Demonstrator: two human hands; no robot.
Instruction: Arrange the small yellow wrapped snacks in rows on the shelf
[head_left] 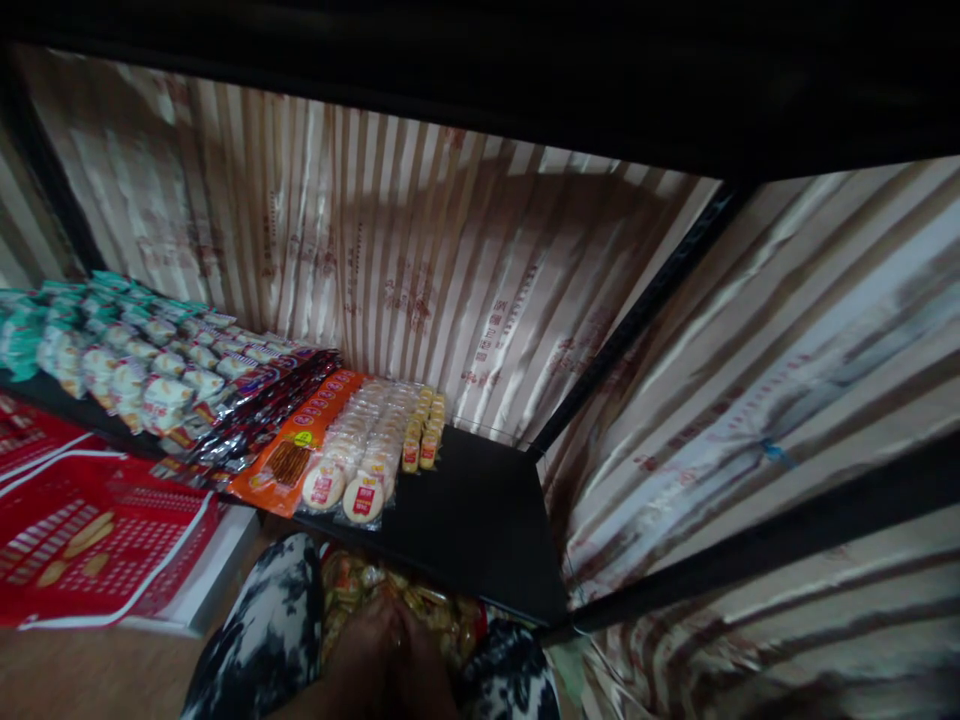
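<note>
My left hand and my right hand are close together between my knees, low in the view. Both lie against a clear bag of yellow-wrapped snacks, with the fingers closed on its plastic. The hands are dim and blurred, so their exact grip is hard to see. Just above them is a black shelf. Rows of round white crackers in clear wrappers stand on it, beside small yellow packs and an orange bag of stick snacks.
Dark shiny packets and many white and teal packets fill the shelf's left part. A red basket sits at lower left. Black metal posts and an overhead shelf frame the space; striped sheeting hangs behind.
</note>
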